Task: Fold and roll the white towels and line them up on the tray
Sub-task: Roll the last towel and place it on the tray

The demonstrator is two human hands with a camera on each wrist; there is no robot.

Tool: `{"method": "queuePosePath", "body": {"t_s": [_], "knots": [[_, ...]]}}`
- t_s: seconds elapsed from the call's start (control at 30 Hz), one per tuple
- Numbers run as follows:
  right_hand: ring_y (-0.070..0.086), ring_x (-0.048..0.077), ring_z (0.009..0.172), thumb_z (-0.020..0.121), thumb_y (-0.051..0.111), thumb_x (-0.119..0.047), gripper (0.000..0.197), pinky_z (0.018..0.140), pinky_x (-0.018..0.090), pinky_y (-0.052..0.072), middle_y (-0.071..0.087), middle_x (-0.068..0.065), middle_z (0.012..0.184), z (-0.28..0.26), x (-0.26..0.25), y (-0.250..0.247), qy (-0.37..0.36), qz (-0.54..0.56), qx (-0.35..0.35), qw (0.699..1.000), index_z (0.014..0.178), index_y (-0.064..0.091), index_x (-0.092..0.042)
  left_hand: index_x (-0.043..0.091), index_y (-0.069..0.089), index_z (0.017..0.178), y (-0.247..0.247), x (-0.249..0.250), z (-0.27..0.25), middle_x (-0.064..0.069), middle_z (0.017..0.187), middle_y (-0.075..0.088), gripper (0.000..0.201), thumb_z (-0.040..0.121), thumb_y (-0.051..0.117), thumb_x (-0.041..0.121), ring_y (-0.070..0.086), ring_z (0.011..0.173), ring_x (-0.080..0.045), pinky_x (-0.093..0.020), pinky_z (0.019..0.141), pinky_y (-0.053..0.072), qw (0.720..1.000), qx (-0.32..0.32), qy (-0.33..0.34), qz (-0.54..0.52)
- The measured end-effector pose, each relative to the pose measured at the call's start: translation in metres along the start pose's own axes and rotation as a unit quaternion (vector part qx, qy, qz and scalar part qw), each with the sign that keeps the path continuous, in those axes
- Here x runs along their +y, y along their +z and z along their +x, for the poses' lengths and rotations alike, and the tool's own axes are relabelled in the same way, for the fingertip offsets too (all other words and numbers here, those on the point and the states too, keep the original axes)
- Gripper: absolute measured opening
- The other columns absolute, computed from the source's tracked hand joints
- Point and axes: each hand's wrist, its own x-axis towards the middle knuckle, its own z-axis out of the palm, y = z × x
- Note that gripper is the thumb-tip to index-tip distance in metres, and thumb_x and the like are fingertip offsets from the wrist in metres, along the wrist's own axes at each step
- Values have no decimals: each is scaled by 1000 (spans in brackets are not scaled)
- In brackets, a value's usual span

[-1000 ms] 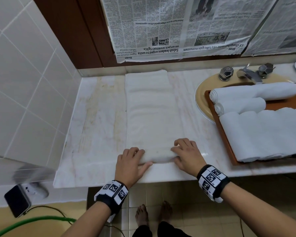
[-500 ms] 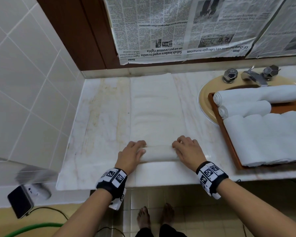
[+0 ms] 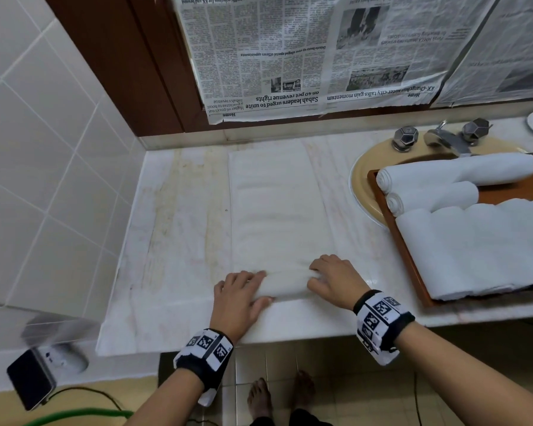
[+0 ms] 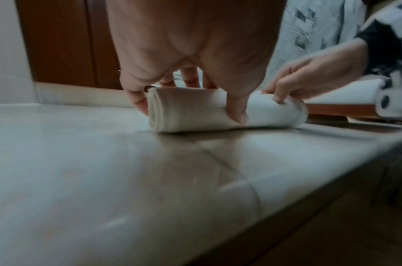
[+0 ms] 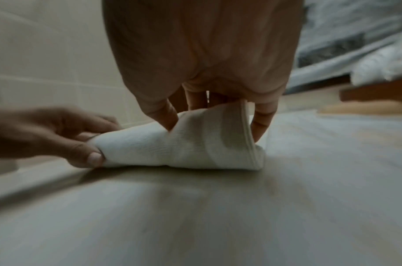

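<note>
While white towel (image 3: 279,210) lies flat along marble desk (image 3: 173,241), near end sits rolled into short tube (image 4: 195,111) close to front edge. Left hand (image 3: 239,298) grip: fingers curled over roll's left end, thumb on near side. Right hand (image 3: 336,279) grip: fingers and thumb pinching right end, edge lifted. Wooden tray (image 3: 410,259) rests right, across sink (image 3: 362,182), carrying two rolled towels (image 3: 456,169) plus folded towels (image 3: 480,247). Newspaper (image 3: 305,53) covers wall behind.
</note>
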Motion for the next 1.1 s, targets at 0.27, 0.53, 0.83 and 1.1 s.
{"method": "queuePosePath", "body": {"t_s": [0.27,0.53,0.83,1.1], "knots": [[57,20,92,86,39,-53,47,83,40,42,62,-4,101,-15,10,12,-113,-85,58,988,114,61,-22,35,52,133,-12,-16,22,11,128,62,75,79,28,81,56,118,-17,-44,99,44,976,-151,-61,-146],[42,15,108,74,20,-62,70,93,35,27,48,-7,107,-3,5,6,3,22,-57,998,113,64,-24,44,52,127,-11,8,4,10,123,43,42,95,33,63,52,107,-15,-38,91,38,998,-23,-25,-48],[57,19,87,85,47,-32,31,90,39,36,59,-6,92,-8,-1,0,-39,3,1,999,114,56,-25,45,42,143,-11,15,3,12,126,55,62,90,36,75,51,116,-17,-41,93,35,994,-95,24,41],[55,25,97,67,60,-42,50,91,43,46,57,3,109,-38,-14,30,-96,-118,86,985,111,58,-17,49,51,136,-26,10,37,9,128,59,65,81,40,82,51,123,-17,-46,102,40,965,-243,-44,-84]]}}
